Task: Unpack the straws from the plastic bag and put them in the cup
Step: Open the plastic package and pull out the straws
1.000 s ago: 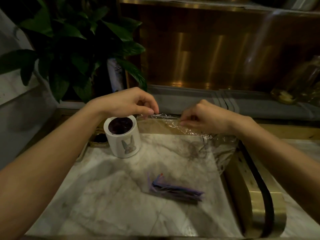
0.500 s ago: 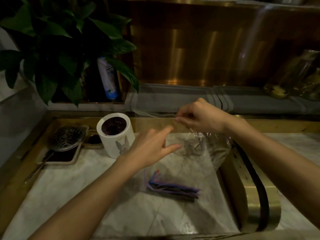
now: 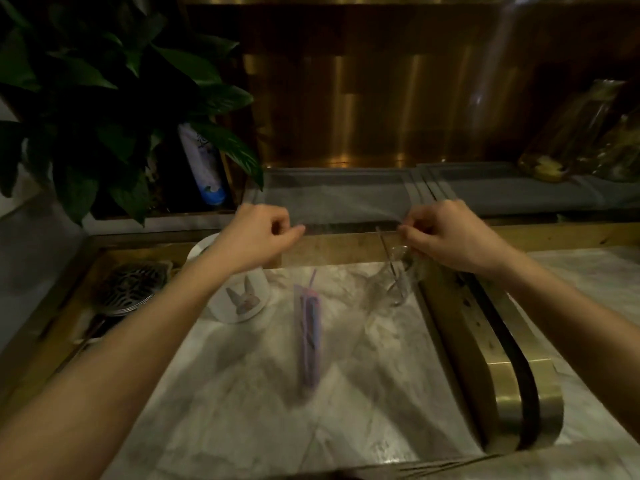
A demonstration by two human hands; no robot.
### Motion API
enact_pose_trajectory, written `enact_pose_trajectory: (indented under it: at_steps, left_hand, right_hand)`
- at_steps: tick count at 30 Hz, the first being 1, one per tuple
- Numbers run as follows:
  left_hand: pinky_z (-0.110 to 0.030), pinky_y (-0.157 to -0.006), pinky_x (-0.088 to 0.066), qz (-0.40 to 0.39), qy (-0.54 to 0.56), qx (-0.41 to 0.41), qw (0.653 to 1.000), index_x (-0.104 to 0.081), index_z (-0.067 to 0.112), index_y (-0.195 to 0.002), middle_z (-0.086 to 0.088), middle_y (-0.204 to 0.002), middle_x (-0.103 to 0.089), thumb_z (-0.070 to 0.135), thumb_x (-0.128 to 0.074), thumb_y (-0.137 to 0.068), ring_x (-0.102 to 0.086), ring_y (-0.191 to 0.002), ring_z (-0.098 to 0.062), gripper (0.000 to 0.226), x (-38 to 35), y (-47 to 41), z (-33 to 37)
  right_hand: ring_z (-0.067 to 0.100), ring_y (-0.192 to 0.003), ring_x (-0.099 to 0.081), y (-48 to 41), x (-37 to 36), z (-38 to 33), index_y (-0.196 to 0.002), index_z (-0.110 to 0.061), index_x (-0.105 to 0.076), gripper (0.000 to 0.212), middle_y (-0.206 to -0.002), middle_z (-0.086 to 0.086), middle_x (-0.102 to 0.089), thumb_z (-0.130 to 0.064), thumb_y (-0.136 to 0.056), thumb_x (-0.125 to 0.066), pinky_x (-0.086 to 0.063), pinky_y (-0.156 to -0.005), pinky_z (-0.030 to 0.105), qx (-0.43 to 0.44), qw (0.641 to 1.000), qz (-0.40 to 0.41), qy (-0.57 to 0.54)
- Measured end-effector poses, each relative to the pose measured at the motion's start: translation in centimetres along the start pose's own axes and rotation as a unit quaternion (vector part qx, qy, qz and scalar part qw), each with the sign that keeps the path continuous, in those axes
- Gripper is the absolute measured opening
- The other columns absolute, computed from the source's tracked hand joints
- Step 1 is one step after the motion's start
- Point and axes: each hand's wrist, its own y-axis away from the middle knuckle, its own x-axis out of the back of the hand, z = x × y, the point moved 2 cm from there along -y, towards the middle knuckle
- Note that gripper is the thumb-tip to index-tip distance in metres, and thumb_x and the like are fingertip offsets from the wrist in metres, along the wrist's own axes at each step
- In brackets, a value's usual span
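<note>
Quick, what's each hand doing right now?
Left hand: pinched shut on the plastic bag.
Right hand: pinched shut on the bag's other side.

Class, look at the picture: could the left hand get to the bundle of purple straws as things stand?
Probably not at once: the left hand pinches the clear plastic bag, as does the right hand. The straws lie below on the marble, apparently inside the film.

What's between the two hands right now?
In the head view, the top edge of the clear plastic bag spans between the left hand and right hand, each pinching one end; the straws appear lower.
</note>
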Motion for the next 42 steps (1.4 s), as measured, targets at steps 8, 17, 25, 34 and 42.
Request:
enact_pose_trajectory:
  at_steps: [8, 17, 25, 34, 42]
  left_hand:
    - [-0.024, -0.056, -0.038, -0.160, -0.173, -0.065, 0.970, -0.052, 0.022, -0.071, 0.010, -0.066, -0.051, 0.010, -0.069, -0.077, -0.048, -0.062, -0.007, 0.022, 1.4, -4.8, -0.3]
    - [-0.031, -0.074, -0.040, -0.145, -0.180, -0.123, 0.965, -0.061, 0.022, -0.096, 0.005, -0.090, -0.044, 0.006, -0.053, -0.089, -0.045, -0.085, -0.014, 0.020, -3.6, -2.7, 0.2]
    - [-0.033, -0.076, -0.045, -0.147, -0.138, -0.152, 0.968, -0.064, 0.017, -0.103, 0.003, -0.095, -0.048, 0.004, -0.049, -0.091, -0.054, -0.091, -0.018, 0.023, -4.0, 0.1, 1.3]
    - [-0.037, -0.067, -0.045, -0.083, -0.211, -0.145, 0.963, -0.066, 0.018, -0.094, -0.004, -0.099, -0.054, -0.001, -0.060, -0.083, -0.052, -0.094, -0.022, 0.023, -3.6, 1.4, -0.1]
    - [-0.030, -0.070, -0.034, -0.042, -0.248, -0.147, 0.957, -0.066, 0.017, -0.105, -0.005, -0.106, -0.056, 0.005, -0.056, -0.088, -0.050, -0.100, -0.023, 0.023, -3.7, 1.8, 0.7]
  right_hand:
    - [-0.003, -0.061, -0.063, 5.8, -5.9, -0.5, -0.074, -0.033, -0.058, 0.018, -0.062, -0.007, -0.063, -0.022, -0.088, -0.054, -0.052, -0.057, 0.012, -0.056, 0.994, -0.020, -0.089]
    - [-0.001, -0.057, -0.059, 10.5, -9.9, 0.3, -0.074, -0.035, -0.058, 0.012, -0.059, -0.010, -0.061, -0.031, -0.084, -0.061, -0.048, -0.052, 0.019, -0.111, 0.991, -0.036, -0.058]
    - [0.005, -0.060, -0.060, 6.3, -8.3, -0.3, -0.085, -0.025, -0.065, 0.019, -0.068, -0.009, -0.064, -0.041, -0.086, -0.055, -0.056, -0.056, 0.032, -0.108, 0.992, 0.061, 0.035]
    - [0.017, -0.055, -0.060, 8.3, -8.9, 2.4, -0.086, -0.018, -0.059, 0.005, -0.065, 0.000, -0.062, -0.023, -0.087, -0.061, -0.055, -0.053, 0.041, -0.075, 0.988, 0.068, 0.118]
    - [0.014, -0.057, -0.061, 9.0, -10.3, 2.0, -0.084, -0.015, -0.063, 0.003, -0.067, -0.002, -0.065, -0.018, -0.084, -0.065, -0.051, -0.050, 0.032, -0.029, 0.990, 0.117, 0.069]
